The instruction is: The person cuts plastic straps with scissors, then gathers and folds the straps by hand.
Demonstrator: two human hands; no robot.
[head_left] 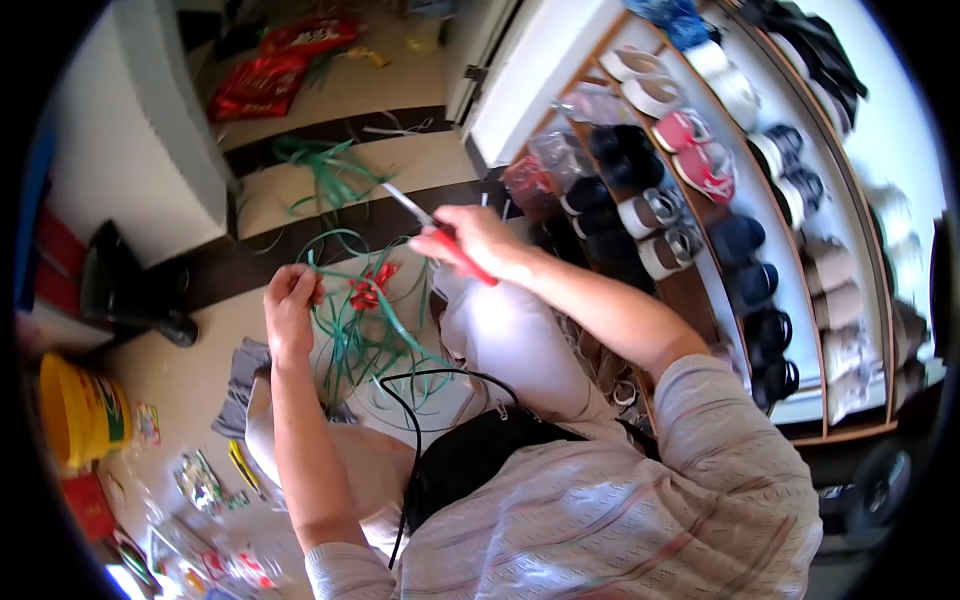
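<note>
My left hand (292,296) is closed in a pinch, and a green plastic strap (392,312) runs from its fingertips toward the right. A bit of red shows at those fingertips, too small to name. In my right hand (478,240) is a pair of red-handled scissors (407,205), blades pointing up and to the left, apart from the strap. Between my knees lies a loose tangle of green straps (352,350). A red bow-like piece (372,287) rests on top of it.
Another green strap bundle (335,172) lies by the doorway, with red bags (262,88) beyond. A shoe rack (690,280) stands close on my right. To the left are a yellow bucket (82,412), a black boot (125,285) and a yellow cutter (246,468). A black cord (415,420) crosses my lap.
</note>
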